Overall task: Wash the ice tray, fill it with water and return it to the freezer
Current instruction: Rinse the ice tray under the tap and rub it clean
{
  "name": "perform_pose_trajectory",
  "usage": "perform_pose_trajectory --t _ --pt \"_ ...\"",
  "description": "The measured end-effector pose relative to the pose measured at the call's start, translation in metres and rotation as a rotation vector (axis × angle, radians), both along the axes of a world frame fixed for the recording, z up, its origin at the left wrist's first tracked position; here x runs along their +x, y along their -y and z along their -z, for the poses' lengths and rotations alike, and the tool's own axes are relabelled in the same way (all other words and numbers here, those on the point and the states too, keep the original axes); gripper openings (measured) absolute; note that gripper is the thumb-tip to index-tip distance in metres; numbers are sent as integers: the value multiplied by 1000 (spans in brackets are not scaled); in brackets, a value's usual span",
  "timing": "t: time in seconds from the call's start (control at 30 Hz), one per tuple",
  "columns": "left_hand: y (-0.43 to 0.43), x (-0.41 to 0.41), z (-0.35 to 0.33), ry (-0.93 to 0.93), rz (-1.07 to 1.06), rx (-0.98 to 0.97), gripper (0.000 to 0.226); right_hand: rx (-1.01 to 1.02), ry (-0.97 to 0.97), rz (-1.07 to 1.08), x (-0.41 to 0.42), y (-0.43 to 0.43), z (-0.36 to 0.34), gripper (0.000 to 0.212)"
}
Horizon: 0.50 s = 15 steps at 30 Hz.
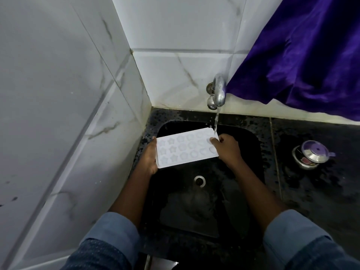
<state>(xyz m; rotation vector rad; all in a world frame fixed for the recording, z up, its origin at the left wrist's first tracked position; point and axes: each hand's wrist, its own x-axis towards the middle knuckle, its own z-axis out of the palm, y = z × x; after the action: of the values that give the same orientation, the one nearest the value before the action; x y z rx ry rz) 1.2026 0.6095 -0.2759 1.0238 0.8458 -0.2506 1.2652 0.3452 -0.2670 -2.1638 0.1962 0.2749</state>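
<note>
A white ice tray (185, 148) with star and round moulds is held flat above the black sink (251, 152). My left hand (149, 156) grips its left end from below. My right hand (227, 148) holds its right end, thumb on top of the tray. A thin stream of water (216, 121) runs from the chrome tap (219, 92) on the wall and lands on the tray's far right corner.
The sink's drain (199, 181) lies below the tray. On the wet black counter to the right stands a small steel pot with a lid (311, 153). A purple cloth (311, 49) hangs at the upper right. White tiled walls close the left and back.
</note>
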Motion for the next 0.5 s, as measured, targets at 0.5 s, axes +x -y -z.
perform_pose_trajectory --t 0.5 --pt "78 13 14 22 73 -43 55 4 78 191 -8 71 0 36"
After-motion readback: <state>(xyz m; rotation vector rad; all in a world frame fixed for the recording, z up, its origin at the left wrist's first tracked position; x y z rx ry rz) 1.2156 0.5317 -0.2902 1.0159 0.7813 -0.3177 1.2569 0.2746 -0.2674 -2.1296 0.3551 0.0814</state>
